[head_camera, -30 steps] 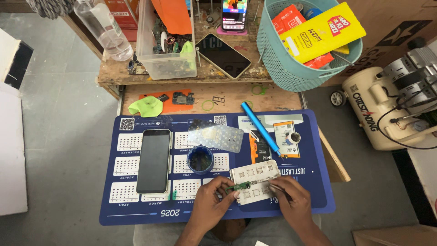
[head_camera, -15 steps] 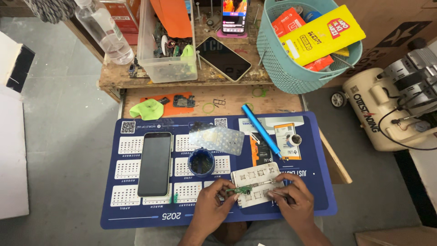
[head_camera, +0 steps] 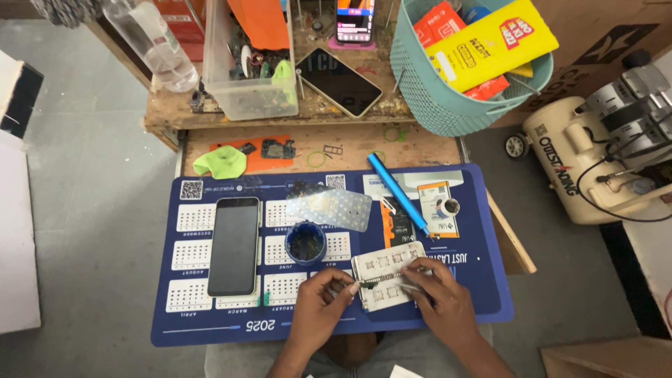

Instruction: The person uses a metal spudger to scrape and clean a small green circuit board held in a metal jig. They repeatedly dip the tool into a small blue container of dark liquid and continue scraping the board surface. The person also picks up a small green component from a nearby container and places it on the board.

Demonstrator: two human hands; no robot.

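Grey concrete floor (head_camera: 84,210) fills the side at 9 o'clock. A worn wooden tabletop (head_camera: 336,143) stands at 12 o'clock, a cream compressor (head_camera: 595,161) at 3 o'clock.

Bare strip of dark blue calendar work mat (head_camera: 231,329) lies open left of left hand (head_camera: 323,308); black smartphone (head_camera: 234,245), round blue pot (head_camera: 306,242) and blue cylindrical tool (head_camera: 397,192) crowd the far side.

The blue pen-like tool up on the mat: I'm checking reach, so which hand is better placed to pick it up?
Probably the right hand. The blue tool lies up and to the right of the white plate, on that hand's side. The left hand sits further left and would have to cross over the plate.
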